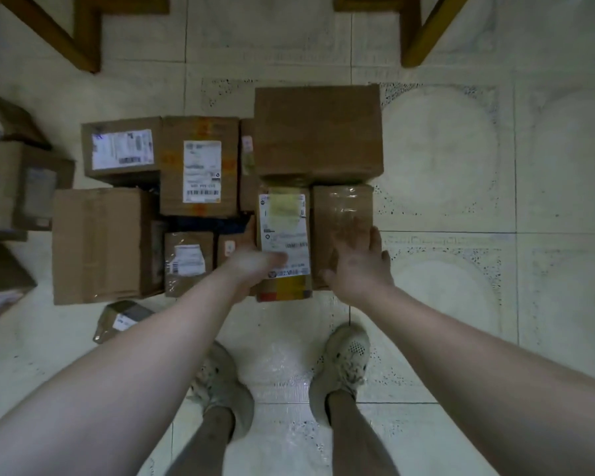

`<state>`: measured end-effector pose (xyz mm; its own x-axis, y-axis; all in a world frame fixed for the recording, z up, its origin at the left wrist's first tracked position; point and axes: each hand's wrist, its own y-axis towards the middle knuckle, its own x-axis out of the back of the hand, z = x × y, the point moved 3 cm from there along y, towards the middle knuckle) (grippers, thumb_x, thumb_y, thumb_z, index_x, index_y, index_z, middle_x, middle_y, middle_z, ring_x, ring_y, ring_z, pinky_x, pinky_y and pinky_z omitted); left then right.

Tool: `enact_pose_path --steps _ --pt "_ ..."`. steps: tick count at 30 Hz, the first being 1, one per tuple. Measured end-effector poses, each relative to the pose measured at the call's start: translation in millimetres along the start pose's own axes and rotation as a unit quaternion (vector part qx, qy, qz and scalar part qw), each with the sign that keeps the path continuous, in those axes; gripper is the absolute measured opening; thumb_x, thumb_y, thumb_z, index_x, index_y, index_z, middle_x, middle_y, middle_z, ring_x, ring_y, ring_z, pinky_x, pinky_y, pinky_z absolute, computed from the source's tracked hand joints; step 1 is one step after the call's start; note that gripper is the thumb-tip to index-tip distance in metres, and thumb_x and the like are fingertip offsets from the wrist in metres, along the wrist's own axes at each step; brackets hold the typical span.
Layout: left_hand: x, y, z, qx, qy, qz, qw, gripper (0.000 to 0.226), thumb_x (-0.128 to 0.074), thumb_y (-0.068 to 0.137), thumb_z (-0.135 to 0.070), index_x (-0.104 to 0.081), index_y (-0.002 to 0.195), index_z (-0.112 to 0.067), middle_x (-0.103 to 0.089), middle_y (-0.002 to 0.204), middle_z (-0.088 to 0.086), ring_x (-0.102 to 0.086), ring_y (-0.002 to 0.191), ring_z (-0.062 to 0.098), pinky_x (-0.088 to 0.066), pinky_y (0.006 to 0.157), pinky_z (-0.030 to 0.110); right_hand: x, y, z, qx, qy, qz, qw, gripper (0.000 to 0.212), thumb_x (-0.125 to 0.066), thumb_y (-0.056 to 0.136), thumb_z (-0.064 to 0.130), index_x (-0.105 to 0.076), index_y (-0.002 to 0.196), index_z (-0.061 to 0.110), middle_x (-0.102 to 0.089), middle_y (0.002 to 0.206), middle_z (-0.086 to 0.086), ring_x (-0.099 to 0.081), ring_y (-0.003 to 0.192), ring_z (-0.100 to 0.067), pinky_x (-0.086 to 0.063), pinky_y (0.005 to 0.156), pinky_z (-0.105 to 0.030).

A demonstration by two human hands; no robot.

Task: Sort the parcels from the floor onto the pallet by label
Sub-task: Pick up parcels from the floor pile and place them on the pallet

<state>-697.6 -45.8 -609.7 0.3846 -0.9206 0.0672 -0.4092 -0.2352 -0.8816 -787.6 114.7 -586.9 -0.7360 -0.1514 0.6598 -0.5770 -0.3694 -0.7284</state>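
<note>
Both arms reached out and down. The left hand (251, 261) held the long brown cardboard box with a white label (284, 235), thumb on top. The right hand (361, 266) was spread wide just right of it, over a brown taped cardboard box (342, 214). Other brown boxes (200, 166) sat left of the left hand on the pale tiled floor (461, 304).

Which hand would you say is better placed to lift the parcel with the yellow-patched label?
Left: the left hand grips that parcel; the right hand lies open over the neighbouring box.
</note>
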Motion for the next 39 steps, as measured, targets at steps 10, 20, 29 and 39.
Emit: enact_pose_path --steps 10,20,29,39 --pt "-17.7 42.7 0.9 -0.016 -0.015 -0.02 1.0 0.074 -0.065 0.083 0.002 -0.032 0.142 -0.029 -0.057 0.131 0.002 -0.054 0.118 0.024 -0.046 0.099 0.048 -33.4 11.9 -6.5 0.01 0.037 0.033 0.999 0.067 -0.05 0.094 0.038 -0.011 0.148 0.035 0.006 0.158 -0.001 0.006 0.144 -0.033 -0.029 0.108 -0.055" --pt "-13.8 49.6 7.1 -0.038 0.065 -0.017 0.997 0.063 -0.063 0.087 -0.009 -0.033 0.14 -0.022 -0.055 0.132 0.002 -0.053 0.119 0.022 -0.046 0.098 0.038 -27.9 14.1 -2.1 -0.01 -0.001 0.051 0.999 0.072 -0.051 0.091 0.032 -0.009 0.151 0.03 0.002 0.157 -0.002 -0.001 0.142 -0.036 -0.034 0.102 -0.053" --pt "10.8 24.3 9.1 -0.042 0.19 0.004 0.981 0.081 -0.063 0.088 -0.022 -0.01 0.15 -0.024 -0.042 0.146 0.003 -0.043 0.13 0.024 -0.037 0.097 0.031 -3.7 -2.9 16.4 -0.027 -0.01 0.029 0.999 0.069 -0.048 0.093 0.026 -0.012 0.151 0.029 0.0 0.16 -0.006 -0.004 0.144 -0.035 -0.023 0.112 -0.053" --pt "120.4 -52.9 -0.2 -0.087 0.243 -0.033 0.966 0.081 -0.063 0.087 -0.036 -0.015 0.15 -0.026 -0.035 0.15 0.001 -0.04 0.128 0.014 -0.036 0.085 0.018 8.8 -58.9 89.7 -0.04 0.024 -0.017 0.999 0.062 -0.046 0.095 0.033 -0.02 0.15 0.026 -0.017 0.157 -0.008 -0.015 0.143 -0.034 -0.029 0.11 -0.05"
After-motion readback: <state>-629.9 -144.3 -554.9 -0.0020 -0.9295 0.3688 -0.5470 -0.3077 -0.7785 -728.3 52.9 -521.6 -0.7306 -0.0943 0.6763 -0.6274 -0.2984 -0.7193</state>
